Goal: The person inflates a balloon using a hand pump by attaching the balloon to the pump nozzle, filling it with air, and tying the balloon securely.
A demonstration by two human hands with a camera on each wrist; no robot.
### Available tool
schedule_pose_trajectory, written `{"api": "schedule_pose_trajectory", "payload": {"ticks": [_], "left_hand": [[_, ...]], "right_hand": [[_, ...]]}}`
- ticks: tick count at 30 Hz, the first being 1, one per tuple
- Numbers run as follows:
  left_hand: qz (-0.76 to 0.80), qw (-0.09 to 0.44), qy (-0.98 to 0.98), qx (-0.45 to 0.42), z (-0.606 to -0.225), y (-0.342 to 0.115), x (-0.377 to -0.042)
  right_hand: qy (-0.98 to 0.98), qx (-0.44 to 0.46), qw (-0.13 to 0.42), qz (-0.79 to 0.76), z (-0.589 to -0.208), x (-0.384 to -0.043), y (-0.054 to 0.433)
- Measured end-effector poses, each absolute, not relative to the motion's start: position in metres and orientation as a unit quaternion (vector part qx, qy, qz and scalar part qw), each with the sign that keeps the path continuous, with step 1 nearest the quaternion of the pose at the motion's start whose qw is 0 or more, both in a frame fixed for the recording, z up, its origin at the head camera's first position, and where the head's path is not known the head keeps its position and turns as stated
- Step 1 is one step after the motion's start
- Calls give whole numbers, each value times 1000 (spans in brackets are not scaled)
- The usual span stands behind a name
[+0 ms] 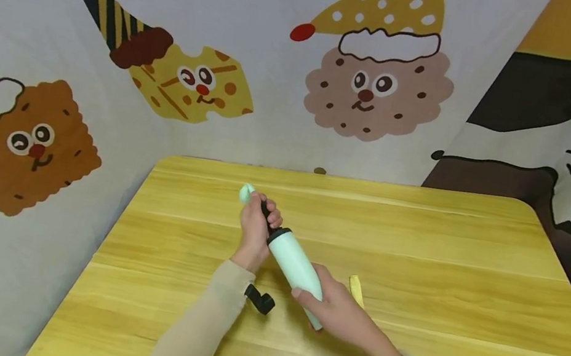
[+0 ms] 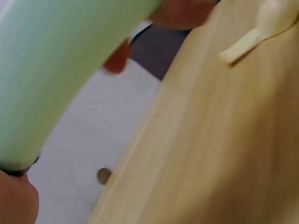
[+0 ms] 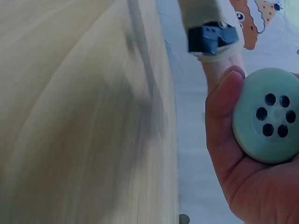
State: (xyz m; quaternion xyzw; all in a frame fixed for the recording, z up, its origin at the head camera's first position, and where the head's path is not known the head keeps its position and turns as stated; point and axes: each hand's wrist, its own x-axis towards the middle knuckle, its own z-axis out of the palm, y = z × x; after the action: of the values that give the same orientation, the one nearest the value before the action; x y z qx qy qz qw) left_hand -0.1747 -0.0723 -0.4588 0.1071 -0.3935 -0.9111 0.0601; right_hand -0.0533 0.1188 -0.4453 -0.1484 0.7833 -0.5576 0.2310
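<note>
A mint-green balloon pump (image 1: pixel 297 264) slants between both hands above the table, its black nozzle end toward the far left. My left hand (image 1: pixel 255 229) grips the black nozzle end. A small limp mint-green balloon (image 1: pixel 246 192) pokes out beyond the left thumb; the fingers hide where it meets the nozzle. Around the lower part of the barrel, my right hand (image 1: pixel 340 311) is wrapped. The right wrist view shows the round end of the pump (image 3: pixel 278 116), with several dark holes, held in that palm. In the left wrist view the pale barrel (image 2: pixel 70 70) fills the upper left.
A flat yellow balloon (image 1: pixel 356 289) lies on the wooden table (image 1: pixel 446 259), just beyond the right hand and partly hidden by it. Behind the table hangs a pale cloth (image 1: pixel 269 138) printed with cartoon biscuits and cheese. Black camera mounts (image 1: pixel 260 300) sit at the wrists.
</note>
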Motion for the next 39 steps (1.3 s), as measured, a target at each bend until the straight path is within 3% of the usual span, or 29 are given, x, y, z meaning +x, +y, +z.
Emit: {"api": "schedule_pose_trajectory", "payload": {"ticks": [7,22,39], "left_hand": [[-902,102,-399,130,-453,-91,-186],[-903,16,-419,89,-459,-51,-167],[-879,122,-449,109,-435,-89,-196]], "right_hand": [[812,-164,212,-518,-441,-41,126],[823,-155,192,-511,-444,-57,132],[862,-155,148,-459,-432,-33,138]]}}
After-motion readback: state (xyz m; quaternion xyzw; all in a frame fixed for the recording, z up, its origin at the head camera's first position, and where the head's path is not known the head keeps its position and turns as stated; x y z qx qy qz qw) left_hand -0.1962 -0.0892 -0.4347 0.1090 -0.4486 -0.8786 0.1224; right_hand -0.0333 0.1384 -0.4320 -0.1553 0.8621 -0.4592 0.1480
